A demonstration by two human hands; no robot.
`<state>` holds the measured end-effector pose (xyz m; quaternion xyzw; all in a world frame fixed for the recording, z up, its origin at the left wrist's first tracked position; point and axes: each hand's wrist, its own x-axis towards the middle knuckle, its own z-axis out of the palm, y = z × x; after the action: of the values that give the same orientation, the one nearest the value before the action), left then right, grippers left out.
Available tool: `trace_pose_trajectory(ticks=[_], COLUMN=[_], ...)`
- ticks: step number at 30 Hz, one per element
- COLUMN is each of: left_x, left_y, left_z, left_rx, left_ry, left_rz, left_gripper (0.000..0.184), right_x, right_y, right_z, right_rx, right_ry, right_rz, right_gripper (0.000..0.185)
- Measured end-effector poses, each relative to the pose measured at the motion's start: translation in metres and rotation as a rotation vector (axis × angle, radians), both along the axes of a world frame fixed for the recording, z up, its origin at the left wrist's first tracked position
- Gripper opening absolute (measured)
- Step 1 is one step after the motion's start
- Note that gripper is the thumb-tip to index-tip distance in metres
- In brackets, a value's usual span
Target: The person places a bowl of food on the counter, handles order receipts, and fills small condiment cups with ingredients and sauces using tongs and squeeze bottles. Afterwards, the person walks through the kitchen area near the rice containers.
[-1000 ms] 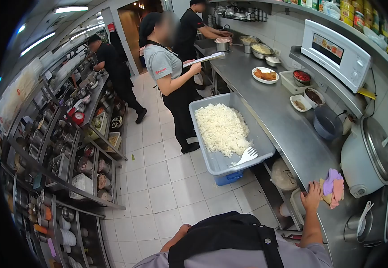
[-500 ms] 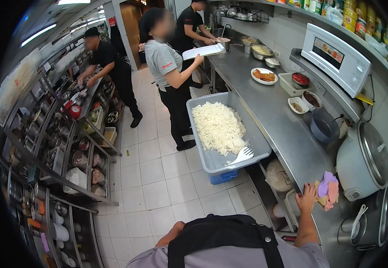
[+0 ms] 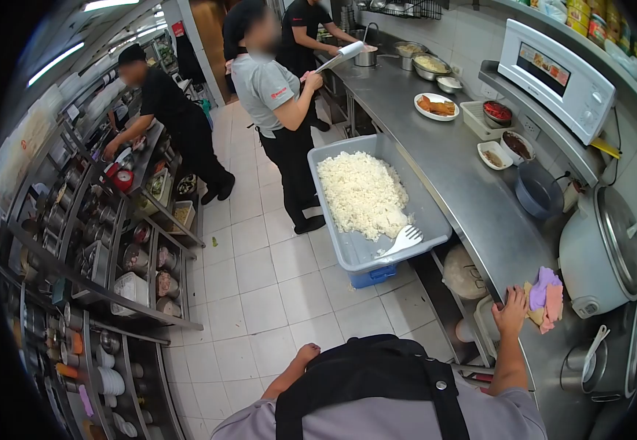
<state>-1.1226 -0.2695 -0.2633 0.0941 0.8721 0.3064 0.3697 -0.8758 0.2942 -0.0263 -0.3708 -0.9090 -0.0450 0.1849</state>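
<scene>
My right hand [image 3: 509, 312] rests on the edge of the steel counter [image 3: 472, 213], fingers stretched out and holding nothing. Right beside its fingertips lie folded cloths [image 3: 545, 295] in purple, pink and yellow. My left hand [image 3: 306, 355] is against my front at the apron [image 3: 366, 363]; its fingers are mostly hidden. Ahead of me, a large grey tub [image 3: 348, 273] contains a heap of cooked white rice [image 3: 362, 192]. A white fork-shaped scoop [image 3: 404, 239] lies at the near end of the rice.
A blue container [image 3: 373, 277] is under the tub. The rice cooker [image 3: 601, 249], a pot with a ladle [image 3: 588, 359] and a blue-grey bowl [image 3: 538, 192] stand on the counter. A person in grey [image 3: 273, 95] holds a clipboard [image 3: 342, 56]. Another person [image 3: 175, 110] works at the left shelves.
My view has shifted slightly. The person in grey has raised and tilted the clipboard, now with both hands near it. The person at the left leans further over the shelves. My right hand stays on the counter edge.
</scene>
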Motion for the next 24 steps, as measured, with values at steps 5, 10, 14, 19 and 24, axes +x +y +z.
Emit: trace_pose_trajectory(ticks=[5, 10, 14, 19, 24], left_x=[0.021, 0.035, 0.032, 0.03, 0.011], left_y=[-0.023, -0.034, -0.038, -0.041, -0.047], left_z=[0.015, 0.0, 0.0, 0.029, 0.001], left_rx=[-0.017, -0.069, -0.084, -0.087, -0.022], left_ry=[-0.197, -0.005, 0.059, -0.083, -0.029], left_rz=[0.073, -0.061, -0.123, 0.12, 0.063], left_gripper=[0.033, 0.038, 0.039, 0.036, 0.029], right_x=[0.002, 0.002, 0.0, 0.002, 0.004], right_y=[0.002, -0.001, -0.001, -0.002, 0.0], right_z=[0.002, 0.001, 0.005, 0.003, 0.0], right_rx=[0.009, 0.006, -0.009, -0.021, -0.04], right_ry=[-0.004, 0.0, -0.005, 0.01, 0.014], right_rz=[0.009, -0.008, -0.02, -0.013, -0.015], right_gripper=[0.067, 0.068, 0.068, 0.068, 0.07])
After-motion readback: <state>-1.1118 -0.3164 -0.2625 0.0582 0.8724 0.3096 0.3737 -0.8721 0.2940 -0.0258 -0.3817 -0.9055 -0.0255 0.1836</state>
